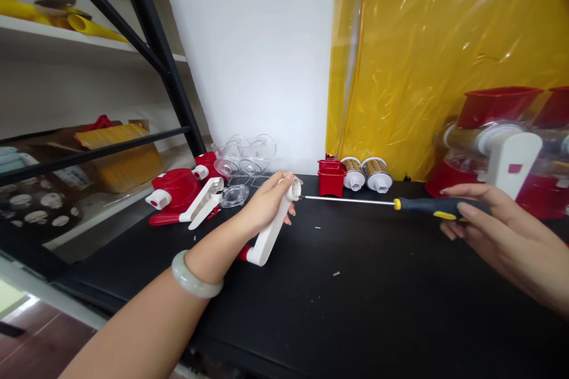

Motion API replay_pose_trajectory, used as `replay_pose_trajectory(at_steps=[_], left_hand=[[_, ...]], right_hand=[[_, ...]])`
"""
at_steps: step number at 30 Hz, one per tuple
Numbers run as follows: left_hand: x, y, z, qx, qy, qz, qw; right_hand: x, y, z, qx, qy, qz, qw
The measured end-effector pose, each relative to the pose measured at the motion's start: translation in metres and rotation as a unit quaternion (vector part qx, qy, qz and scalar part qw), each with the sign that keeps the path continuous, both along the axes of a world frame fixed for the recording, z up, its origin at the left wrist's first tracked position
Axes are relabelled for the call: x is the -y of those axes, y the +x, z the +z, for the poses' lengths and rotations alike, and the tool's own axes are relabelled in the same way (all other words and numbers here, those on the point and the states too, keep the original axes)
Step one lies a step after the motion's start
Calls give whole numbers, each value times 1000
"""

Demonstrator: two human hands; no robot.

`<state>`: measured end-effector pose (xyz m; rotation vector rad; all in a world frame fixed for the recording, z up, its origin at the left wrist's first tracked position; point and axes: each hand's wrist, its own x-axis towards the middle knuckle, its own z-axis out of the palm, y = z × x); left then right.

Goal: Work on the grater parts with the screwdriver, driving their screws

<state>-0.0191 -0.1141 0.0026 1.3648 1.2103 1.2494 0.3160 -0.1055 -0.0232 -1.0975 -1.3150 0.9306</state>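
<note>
My left hand [269,198] is wrapped round a white crank handle [272,235] with a red grip at its lower end. In my right hand [493,219] is a screwdriver [427,207] with a dark blue and yellow handle, fingers closed on it. Its long shaft runs level to the left, and the tip meets the round socket at the crank's upper end. Whether a screw sits at the tip is too small to tell. Two small screws, one nearer [336,273] and one farther [317,227], lie on the black table [382,308].
At the left stand a red grater base [178,186], another white crank [207,201] and clear plastic parts [246,157]. Farther back are red hoppers [331,180] and metal grater drums [376,173]. Assembled red-and-white graters [500,106] stand at the right. A black-framed shelf [178,100] borders the left.
</note>
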Motion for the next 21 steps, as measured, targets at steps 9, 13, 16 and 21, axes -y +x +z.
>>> replay_pose_trajectory(at_steps=[9, 13, 16, 21], left_hand=[[-1, 1, -2, 23, 23, -4, 999], [-1, 1, -1, 27, 26, -3, 999], [0, 1, 0, 37, 27, 1, 999], [1, 3, -1, 50, 29, -6, 998]], right_hand=[[1, -6, 1, -37, -35, 60, 997], [0, -4, 0, 7, -41, 25, 999], [2, -3, 0, -79, -53, 7, 995], [2, -4, -1, -143, -58, 18, 988]])
